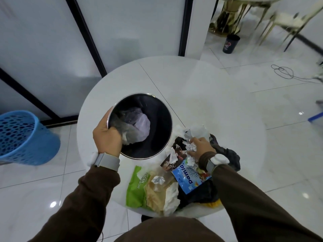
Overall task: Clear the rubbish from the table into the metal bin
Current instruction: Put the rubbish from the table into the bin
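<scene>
Fingers of left hand [107, 140] curl round metal bin [160, 110] rim | fingers of right hand [202, 147] pinch crumpled paper [190, 147] on table [192, 88]

The left hand [107, 138] gripped the bin [157, 119] by its rim with the fingertips hidden inside, and the bin's outer wall and base were out of sight. On the right hand [201, 147] the fingertips were sunk among paper wads [190, 146], so its grip could not be told, and a yellow thing [212, 204] showed only as a sliver under the black bag [201, 191]. The basket [21, 137] was cut off by the left edge, and the chair [286, 20] was blurred.
</scene>
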`<state>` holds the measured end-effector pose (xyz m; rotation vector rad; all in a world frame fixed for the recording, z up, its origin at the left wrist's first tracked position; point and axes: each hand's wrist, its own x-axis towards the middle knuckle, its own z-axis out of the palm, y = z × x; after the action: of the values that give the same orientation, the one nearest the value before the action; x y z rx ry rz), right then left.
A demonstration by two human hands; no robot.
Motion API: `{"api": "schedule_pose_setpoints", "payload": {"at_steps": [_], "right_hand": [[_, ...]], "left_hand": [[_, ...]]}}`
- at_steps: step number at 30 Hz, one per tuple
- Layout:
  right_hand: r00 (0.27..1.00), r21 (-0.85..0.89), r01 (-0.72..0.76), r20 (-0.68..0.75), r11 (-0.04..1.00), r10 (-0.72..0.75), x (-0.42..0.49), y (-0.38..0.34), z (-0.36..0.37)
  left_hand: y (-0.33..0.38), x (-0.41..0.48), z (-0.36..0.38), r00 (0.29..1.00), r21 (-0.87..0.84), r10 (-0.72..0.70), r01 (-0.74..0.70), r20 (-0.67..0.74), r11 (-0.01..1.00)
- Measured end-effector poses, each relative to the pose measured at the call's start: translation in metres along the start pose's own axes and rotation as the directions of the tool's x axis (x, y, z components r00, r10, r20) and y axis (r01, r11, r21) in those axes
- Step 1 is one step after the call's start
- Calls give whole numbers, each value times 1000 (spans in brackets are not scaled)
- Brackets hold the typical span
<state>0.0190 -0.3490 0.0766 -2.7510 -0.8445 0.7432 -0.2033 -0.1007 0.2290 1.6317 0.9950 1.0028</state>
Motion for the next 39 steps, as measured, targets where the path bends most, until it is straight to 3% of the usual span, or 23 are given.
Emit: {"api": "schedule_pose_setpoints", "payload": {"at_steps": [7,12,18,21,26,29,32,36,37,38,39], "right_hand": [[998,-50,60,-24,997,-61,6,-11,3],[993,28,95,-77,995,-92,6,-12,-5],[935,170,213,-320,962,-150,-6,-10,-26],[864,246,306,-476,920,-160,-14,-16,-43],[667,337,522,-733,784,-129,-36,-59,-86],[579,332,665,-795,669,-181,-54,-99,-109],[491,254,790,-807,557,-329,-62,-132,-114],[337,81,870,-818,487,-466,-59,-167,-96],[319,50,880,-799,473,-509,-54,-175,-88],[347,49,879,-747,474,-567,-48,-183,-82],[422,73,863,-648,501,-634,-39,-190,-74]], "left_hand": [[0,-4,-4,1000,25,-15,15,-1,1000],[3,-6,-6,1000,9,-20,21,-15,1000],[2,-5,-8,999,-1,-23,23,-24,1000],[3,-6,-7,1000,20,-20,20,-17,1000],[8,-9,-6,999,15,-28,28,-20,999],[8,-8,-7,999,2,-33,33,-20,999],[6,-7,-9,999,-6,-44,44,-25,999],[5,-9,-9,999,-5,-33,33,-10,999],[5,-10,-9,999,-9,-31,31,-12,999],[6,-10,-9,999,-13,-29,28,-15,1000],[6,-10,-10,999,-19,-27,27,-20,999]]}}
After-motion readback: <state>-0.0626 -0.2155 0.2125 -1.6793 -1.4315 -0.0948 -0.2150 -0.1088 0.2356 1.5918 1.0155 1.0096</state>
